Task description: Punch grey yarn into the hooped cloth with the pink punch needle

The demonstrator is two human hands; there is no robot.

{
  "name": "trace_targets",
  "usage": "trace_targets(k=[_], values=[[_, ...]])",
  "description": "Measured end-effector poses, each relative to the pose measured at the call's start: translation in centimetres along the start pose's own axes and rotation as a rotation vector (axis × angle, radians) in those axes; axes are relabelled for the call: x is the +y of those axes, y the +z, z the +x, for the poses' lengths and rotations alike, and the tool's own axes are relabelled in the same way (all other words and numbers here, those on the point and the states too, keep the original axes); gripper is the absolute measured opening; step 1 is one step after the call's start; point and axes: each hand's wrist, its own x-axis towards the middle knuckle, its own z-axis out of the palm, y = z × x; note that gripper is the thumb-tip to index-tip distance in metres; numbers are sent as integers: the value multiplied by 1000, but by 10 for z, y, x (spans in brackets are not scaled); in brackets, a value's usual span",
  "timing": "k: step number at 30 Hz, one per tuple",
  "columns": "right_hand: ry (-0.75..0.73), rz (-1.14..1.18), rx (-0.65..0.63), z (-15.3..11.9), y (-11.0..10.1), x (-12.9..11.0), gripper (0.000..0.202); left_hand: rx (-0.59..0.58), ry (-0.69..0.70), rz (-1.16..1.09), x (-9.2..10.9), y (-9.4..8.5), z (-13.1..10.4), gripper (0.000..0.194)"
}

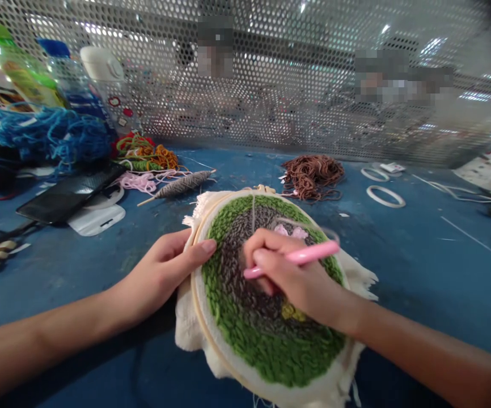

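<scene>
An embroidery hoop (200,317) holds cream cloth (188,326) worked in thick yarn, with a green outer ring (249,345) and a grey-brown middle. Small pink and yellow patches show within the grey. My left hand (164,263) grips the hoop's left rim, thumb on top and fingers hidden beneath. Over the middle of the stitching, my right hand (288,272) is closed around a pink punch needle (313,253). Its tip end points left, near the grey stitches. A strand of grey yarn (253,212) runs across the upper part of the work.
Behind the hoop lie a brown yarn bundle (313,173) and a stick wound with grey yarn (183,185). White rings (385,196) are at right. A black phone (69,195), blue yarn (54,136) and bottles (20,68) crowd the left. A perforated metal panel (245,107) stands at the back.
</scene>
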Motion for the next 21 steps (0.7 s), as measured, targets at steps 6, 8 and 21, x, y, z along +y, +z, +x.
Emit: trace_targets(k=[6,8,21], values=[[113,363,279,5,-11,11,20,-1,-16,8,1,0,2,21],[89,264,232,4,-9,7,20,-14,-9,12,1,1,1,23],[99,363,244,9,-13,10,20,49,-60,52,4,6,-4,26]])
